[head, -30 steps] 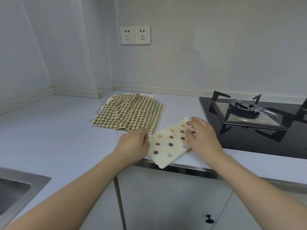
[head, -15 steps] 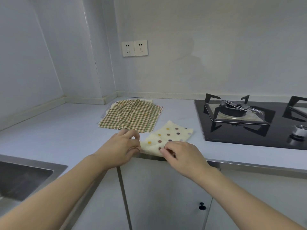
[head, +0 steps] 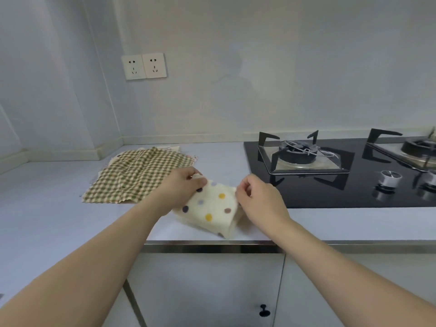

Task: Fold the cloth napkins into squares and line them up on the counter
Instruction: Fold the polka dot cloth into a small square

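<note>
The pale table [head: 59, 208] runs wall to wall, with a black gas hob [head: 342, 180] set into its right half. Left of the hob, toward the back corner, lies a loose pile of napkins topped by the green checked napkin [head: 141, 178], spread out and wrinkled, not yet folded. Nearer the front edge, just beside that pile, sits the dotted napkin [head: 210, 208], cream with coloured spots, already doubled over into a thick, roughly square packet turned at a slant.

Both hands are on it. The left hand [head: 181, 187] pinches the far left corner between thumb and fingers; the right hand [head: 257, 197] has its fingers curled round the right edge, gripping the layers there.

The cloth looks soft and light, with some bulk where the layers stack, so it will likely sag or spring open if released early. Corners and the folded edge seem the best places to hold, pressing flat afterwards. Being limp, it should slide easily on the smooth table when straightened into line.
</note>
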`<state>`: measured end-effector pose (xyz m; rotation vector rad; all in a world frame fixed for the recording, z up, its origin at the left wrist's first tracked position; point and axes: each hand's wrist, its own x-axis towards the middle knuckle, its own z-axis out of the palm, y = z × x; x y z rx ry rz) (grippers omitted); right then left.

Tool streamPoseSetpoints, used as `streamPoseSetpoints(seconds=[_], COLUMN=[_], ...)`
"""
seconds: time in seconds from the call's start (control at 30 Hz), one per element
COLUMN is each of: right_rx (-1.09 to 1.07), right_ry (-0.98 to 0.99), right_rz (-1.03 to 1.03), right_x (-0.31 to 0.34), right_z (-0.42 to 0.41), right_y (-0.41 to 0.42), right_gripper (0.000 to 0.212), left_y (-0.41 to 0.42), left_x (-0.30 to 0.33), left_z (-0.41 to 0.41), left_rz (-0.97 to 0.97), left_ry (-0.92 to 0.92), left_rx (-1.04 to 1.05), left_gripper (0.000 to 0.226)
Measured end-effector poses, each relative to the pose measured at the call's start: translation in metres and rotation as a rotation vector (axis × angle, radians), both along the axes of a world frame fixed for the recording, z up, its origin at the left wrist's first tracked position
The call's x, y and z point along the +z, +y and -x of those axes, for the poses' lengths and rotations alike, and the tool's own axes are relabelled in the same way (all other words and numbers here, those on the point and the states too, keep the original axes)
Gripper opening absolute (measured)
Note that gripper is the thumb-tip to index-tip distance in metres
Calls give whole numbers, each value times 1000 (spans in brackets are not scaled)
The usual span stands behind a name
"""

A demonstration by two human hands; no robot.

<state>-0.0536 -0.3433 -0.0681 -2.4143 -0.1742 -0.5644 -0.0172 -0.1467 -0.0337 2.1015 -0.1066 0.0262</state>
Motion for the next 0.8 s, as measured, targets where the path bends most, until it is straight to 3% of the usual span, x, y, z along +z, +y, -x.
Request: streamPoseSetpoints(seconds=[0.1, 0.2, 0.43, 0.5, 0.6, 0.7, 0.8], right_rx=[-91, -83, -17, 50, 178, 181, 158], right_ry=[-64, -92, 1, -6, 31, 96, 121], right_rz=[240, 312, 333, 339, 360, 406, 395], right_x=[-14, -21, -24, -25, -24, -22, -18], right_z=[-16, -23, -30, -31, -32, -34, -30], right_y=[-9, -10, -10, -11, -11, -9, -7], right_gripper=[12, 7, 15, 24, 39, 39, 37], left_y=[-16, -23, -27, -28, -13, 8, 22], left_x=[-17, -34, -37, -32, -16, -2, -3], left_z=[-24, -38, -56, -55, -44, -25, -5], left_rz=[-248, -573, -741, -678, -369, -89, -8], left_ry=[-23, -172, -132, -62, 162, 331, 368], left_rx=[-69, -62, -36, -20, -7, -91, -117], left_gripper=[17, 18, 36, 38, 35, 20, 25])
